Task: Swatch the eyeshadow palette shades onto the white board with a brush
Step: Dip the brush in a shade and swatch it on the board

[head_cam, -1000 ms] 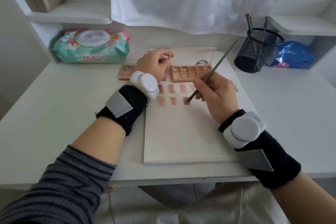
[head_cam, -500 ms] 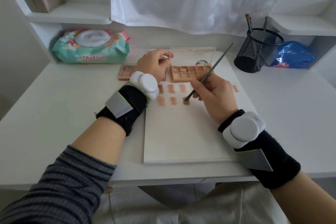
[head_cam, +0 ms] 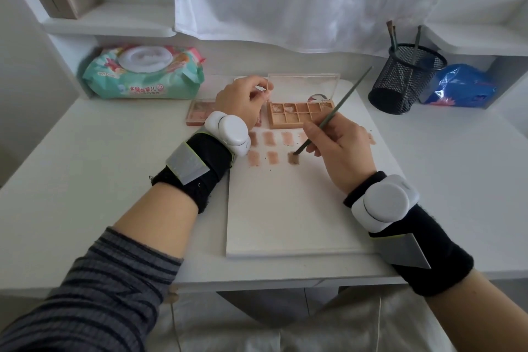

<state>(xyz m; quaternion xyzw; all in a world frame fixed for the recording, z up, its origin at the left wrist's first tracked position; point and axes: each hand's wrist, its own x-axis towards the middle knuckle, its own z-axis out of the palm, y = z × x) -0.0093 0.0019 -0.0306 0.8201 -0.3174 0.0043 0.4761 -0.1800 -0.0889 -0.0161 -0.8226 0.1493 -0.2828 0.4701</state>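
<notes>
Brush (head_cam: 334,111) tip now back down on the darkest swatch (head_cam: 294,159): your right hand (head_cam: 340,151) fingers pinch the handle, deepening it; left hand (head_cam: 243,100) fingers stay curled on the palette (head_cam: 300,114) lid.

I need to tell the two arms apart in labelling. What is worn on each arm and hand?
Left hand: white rounded device on a black wristband with a grey reflective patch, grey-striped sleeve pushed up. Right hand: the same white device, black band and grey patch; no sleeve visible.
</notes>
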